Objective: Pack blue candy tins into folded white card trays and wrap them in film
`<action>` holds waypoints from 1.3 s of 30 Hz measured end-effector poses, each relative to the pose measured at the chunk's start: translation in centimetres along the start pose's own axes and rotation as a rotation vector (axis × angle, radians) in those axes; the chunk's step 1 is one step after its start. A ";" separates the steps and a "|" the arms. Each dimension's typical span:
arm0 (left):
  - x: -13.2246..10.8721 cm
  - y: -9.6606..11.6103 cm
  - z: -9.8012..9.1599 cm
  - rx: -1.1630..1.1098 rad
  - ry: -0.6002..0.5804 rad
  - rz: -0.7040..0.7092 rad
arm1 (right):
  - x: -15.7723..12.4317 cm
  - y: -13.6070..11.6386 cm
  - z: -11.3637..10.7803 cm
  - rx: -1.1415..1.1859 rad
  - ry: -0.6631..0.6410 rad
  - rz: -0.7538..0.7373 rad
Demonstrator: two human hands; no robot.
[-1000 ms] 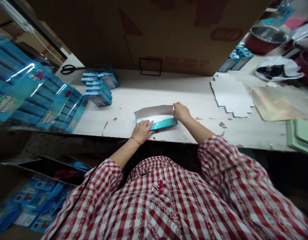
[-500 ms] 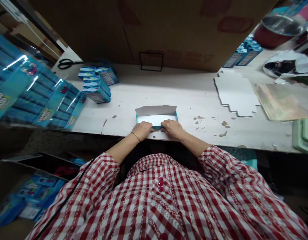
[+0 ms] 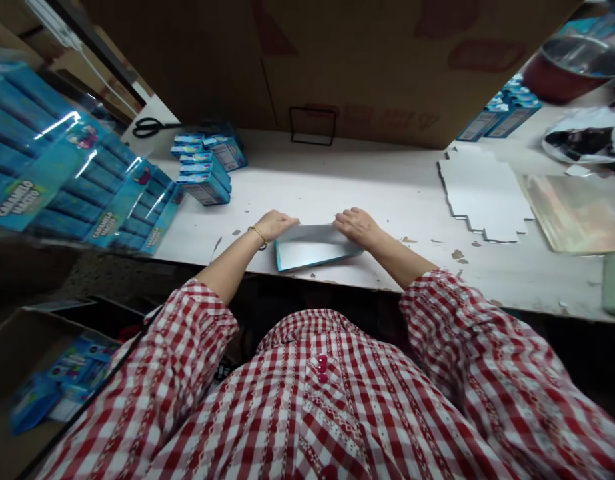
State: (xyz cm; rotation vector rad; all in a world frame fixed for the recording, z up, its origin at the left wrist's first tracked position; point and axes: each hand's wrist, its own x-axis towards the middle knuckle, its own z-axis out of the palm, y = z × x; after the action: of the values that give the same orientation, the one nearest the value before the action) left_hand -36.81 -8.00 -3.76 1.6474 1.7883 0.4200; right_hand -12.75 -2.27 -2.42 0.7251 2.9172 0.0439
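A shallow cardboard box (image 3: 314,255), white inside with blue edges, lies at the table's front edge before me. My left hand (image 3: 276,225) grips the far left corner of its back flap, fingers closed. At the far right corner, my right hand (image 3: 358,227) pinches the same flap between thumb and curled fingers. The flap stands raised between both hands. The box sits slightly askew, its left front corner nearer to me. The fingertips behind the flap are partly hidden.
Small blue boxes (image 3: 204,179) are stacked at the back left, near black scissors (image 3: 150,127). Wrapped blue packs (image 3: 82,173) stand far left. Flat white card blanks (image 3: 484,190) lie to the right, beside a clear plastic sheet (image 3: 580,207). A large brown carton (image 3: 357,67) borders the back.
Both hands have moved from the box's near edge to the far flap's corners. The box has turned slightly, and the view has shifted a little.
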 end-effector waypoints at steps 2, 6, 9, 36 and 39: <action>-0.5 -0.3 0.8 0.095 -0.109 0.109 | -0.8 0.2 0.6 0.082 0.019 -0.028; -1.5 0.1 2.4 0.422 -0.126 0.152 | -0.5 0.8 0.4 0.406 -0.066 0.152; -1.5 0.5 3.0 0.591 -0.071 0.136 | 1.2 0.9 0.0 0.517 -0.240 0.186; -2.8 0.8 6.0 0.336 0.114 -0.130 | 2.4 -9.0 5.6 0.763 0.351 0.709; -3.1 0.2 5.7 0.206 0.168 -0.143 | 4.7 -8.3 4.9 0.756 0.329 0.701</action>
State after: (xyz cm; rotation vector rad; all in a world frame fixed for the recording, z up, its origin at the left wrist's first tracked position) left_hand -32.99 -12.05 -7.03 1.6479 2.1201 0.3273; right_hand -20.03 -7.41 -8.32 1.9716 2.7365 -0.9855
